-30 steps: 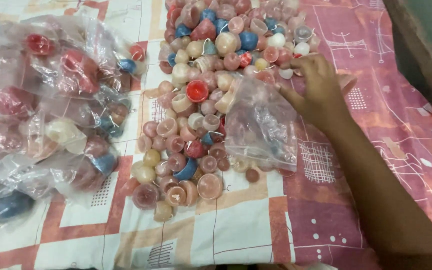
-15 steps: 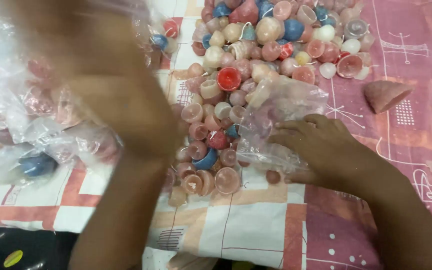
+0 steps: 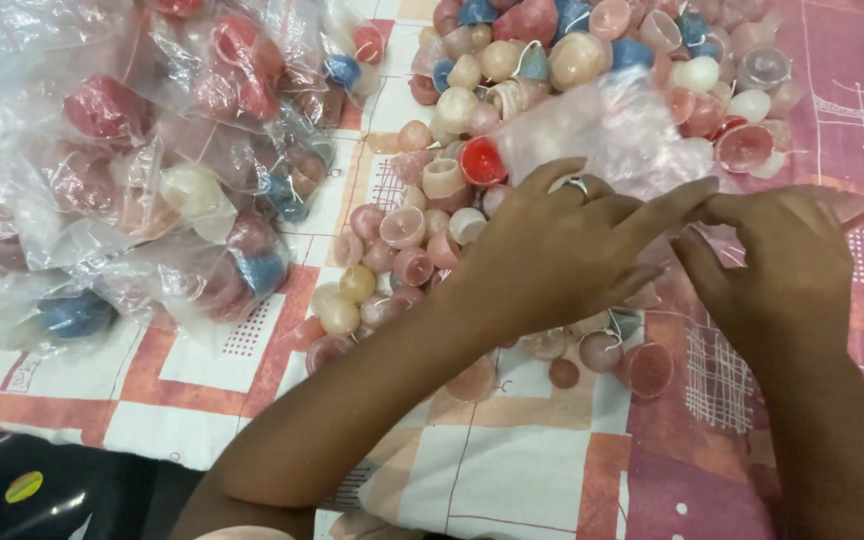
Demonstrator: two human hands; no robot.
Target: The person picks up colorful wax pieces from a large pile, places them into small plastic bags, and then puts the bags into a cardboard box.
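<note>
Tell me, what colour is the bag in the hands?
Clear, see-through plastic bag; head view shows it best, pinched by both hands.

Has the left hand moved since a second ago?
Yes. The left hand was out of view then; now it lies over the loose pile of small cups, fingertips meeting the right hand at the clear bag.

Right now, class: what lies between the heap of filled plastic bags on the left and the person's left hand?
In the head view, loose small cups, pink, cream and one red, lie between the bags and the left hand.
</note>
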